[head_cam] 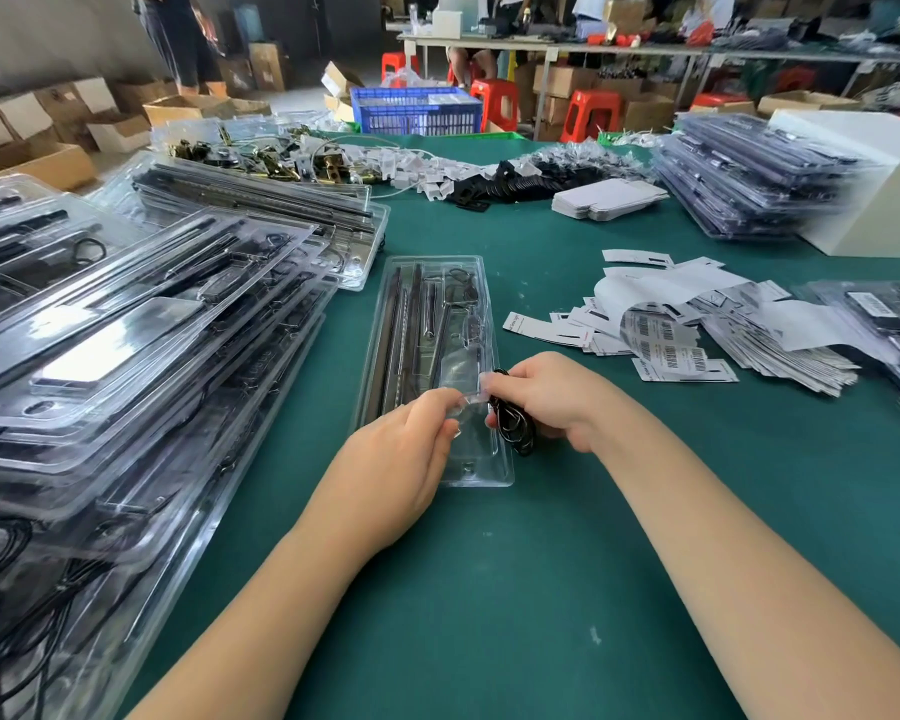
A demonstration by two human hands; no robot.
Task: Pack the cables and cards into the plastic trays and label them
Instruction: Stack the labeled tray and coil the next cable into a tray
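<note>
— Hands first: where are they, and what do they hold?

— Both sit at the centre of the frame, over the near end of a clear plastic tray (481, 462) that lies lengthwise on the green table (489, 589). The left hand (404, 459) pinches a small clear piece (463, 402) between thumb and fingers. The right hand (552, 402) has its fingers curled round a coiled black cable (520, 433), and its fingertips meet the same clear piece; I cannot tell whether that piece is a bag or a flap.

— Is the cable in the tray?

— No. It hangs beside the tray's near right edge, partly over the table.

— What does the tray hold?

— Long dark strips along its left side, and small parts and a black loop toward its far end.

— And round it?

— Filled clear trays (126, 356) are stacked across the left of the frame. Loose barcode labels (666, 345) and white paper cards (552, 327) lie scattered at right centre. Further stacked trays (749, 174) sit at the upper right, beside a white box (884, 200). A blue crate (417, 114) stands beyond the table at top centre.
</note>
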